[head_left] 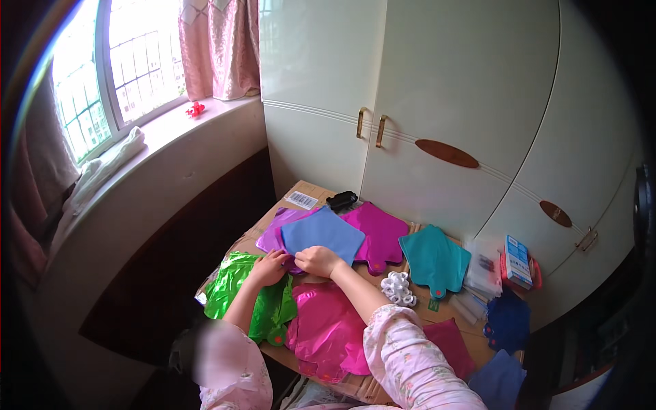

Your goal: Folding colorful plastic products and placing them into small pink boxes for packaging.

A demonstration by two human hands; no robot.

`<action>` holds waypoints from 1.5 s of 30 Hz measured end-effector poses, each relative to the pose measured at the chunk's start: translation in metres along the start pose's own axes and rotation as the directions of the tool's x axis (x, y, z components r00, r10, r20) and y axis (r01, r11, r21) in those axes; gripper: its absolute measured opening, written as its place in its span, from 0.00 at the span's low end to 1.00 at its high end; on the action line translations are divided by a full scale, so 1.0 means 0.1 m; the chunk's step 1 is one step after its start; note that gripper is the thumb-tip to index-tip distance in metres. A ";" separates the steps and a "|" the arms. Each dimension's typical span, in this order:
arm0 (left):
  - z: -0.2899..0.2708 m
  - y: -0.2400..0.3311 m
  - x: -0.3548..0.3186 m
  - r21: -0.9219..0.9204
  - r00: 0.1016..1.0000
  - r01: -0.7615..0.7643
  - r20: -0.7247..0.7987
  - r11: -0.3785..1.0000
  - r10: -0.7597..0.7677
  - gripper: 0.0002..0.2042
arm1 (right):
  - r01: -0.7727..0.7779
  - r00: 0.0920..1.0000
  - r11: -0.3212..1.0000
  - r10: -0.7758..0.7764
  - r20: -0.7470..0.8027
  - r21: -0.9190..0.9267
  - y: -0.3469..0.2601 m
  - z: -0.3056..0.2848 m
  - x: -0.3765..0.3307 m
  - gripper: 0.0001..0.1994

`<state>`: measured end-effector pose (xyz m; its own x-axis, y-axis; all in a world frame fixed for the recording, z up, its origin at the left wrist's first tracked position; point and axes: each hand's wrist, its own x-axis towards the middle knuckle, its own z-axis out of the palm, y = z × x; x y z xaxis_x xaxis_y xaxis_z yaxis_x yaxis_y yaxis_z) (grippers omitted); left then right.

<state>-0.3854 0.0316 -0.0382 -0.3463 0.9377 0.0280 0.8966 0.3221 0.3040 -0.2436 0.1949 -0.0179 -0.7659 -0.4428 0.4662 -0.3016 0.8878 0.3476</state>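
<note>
Your surface [362, 389] is covered in brown cardboard, with a white barcode label [301, 199] near its far left corner. At your near left lies a shiny green foil sheet [236, 287], with a crumpled pink foil sheet [324, 328] beside it. Farther back, a light blue foil sheet [324, 229] overlaps a purple one [272, 236] and a magenta one [380, 236], a black object [342, 199] just behind. Toward your right you have a teal foil sheet [434, 255], a cluster of white loops [398, 289], a clear plastic bag [482, 270], a blue-and-white box [518, 261], then navy [507, 321], maroon [451, 342] and grey-blue pieces [499, 383].
</note>
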 end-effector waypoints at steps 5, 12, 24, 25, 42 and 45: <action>-0.06 0.03 -0.06 0.045 0.998 0.037 0.056 0.998 -0.039 0.20 | -0.013 0.985 0.994 -0.006 0.175 0.104 -0.10 0.05 0.03 0.04; -0.14 0.09 -0.12 0.037 0.995 -0.040 -0.085 0.999 0.043 0.17 | -0.424 0.901 0.842 0.355 0.250 0.333 -0.12 0.06 -0.08 0.06; -0.13 0.22 -0.14 -0.064 0.970 -0.104 -0.228 0.992 0.087 0.12 | -0.742 0.511 0.228 0.801 0.311 0.630 -0.13 0.21 -0.09 0.10; -0.12 0.20 -0.11 -0.051 0.977 -0.072 -0.203 0.996 0.060 0.13 | -0.746 0.495 0.191 0.801 0.338 0.638 -0.13 0.19 -0.08 0.10; -0.31 0.01 0.15 0.180 0.955 0.257 0.103 0.950 -0.278 0.31 | -0.431 -0.136 0.029 0.986 -0.097 0.902 1.08 -0.36 -0.53 0.12; -0.36 -0.02 0.11 0.174 0.948 0.276 0.112 0.945 -0.297 0.32 | -0.762 0.059 0.330 0.892 -0.447 0.558 1.24 -0.98 -0.43 0.08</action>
<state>-0.4005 0.0363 -0.0046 -0.5640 0.8080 -0.1706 0.8000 0.5858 0.1296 -0.1924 0.3122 0.0846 -0.0602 0.7101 0.7015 0.1672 0.7000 -0.6943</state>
